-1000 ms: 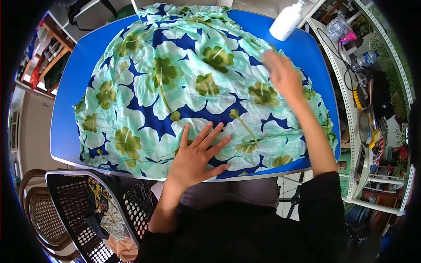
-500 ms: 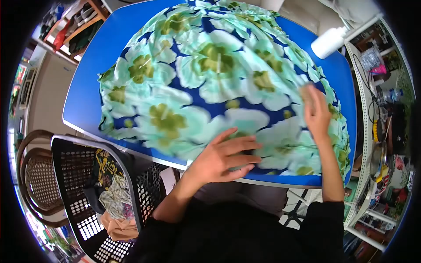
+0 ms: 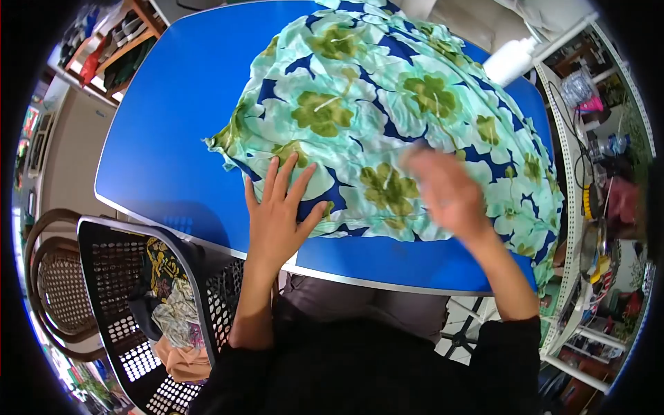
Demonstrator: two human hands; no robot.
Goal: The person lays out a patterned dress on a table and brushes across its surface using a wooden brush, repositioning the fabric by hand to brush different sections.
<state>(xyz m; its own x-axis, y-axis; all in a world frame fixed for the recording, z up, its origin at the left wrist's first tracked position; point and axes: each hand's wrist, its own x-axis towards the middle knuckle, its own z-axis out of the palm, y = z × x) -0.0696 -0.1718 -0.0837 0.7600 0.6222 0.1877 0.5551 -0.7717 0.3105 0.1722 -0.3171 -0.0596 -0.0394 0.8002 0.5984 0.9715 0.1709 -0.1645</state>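
A floral cloth [image 3: 391, 104] in green, white and dark blue lies spread over the blue table [image 3: 166, 104], with wrinkles and a gathered left corner. My left hand [image 3: 277, 214] rests on the cloth's lower left part, fingers spread, holding nothing. Over the lower middle of the cloth is my right hand [image 3: 449, 194], blurred by motion. Its fingers point up and left, and whether it touches the cloth or holds anything cannot be made out.
A white bottle [image 3: 510, 62] stands at the table's back right. Below the table's left edge is a black basket [image 3: 111, 297] with clothes, beside a woven chair [image 3: 66, 283]. A white metal shelf [image 3: 564, 152] full of items runs along the right.
The cloth has shifted right, its left edge and lower edge now farther in on the table. My left hand has moved left and up onto its corner area; my right hand has moved left.
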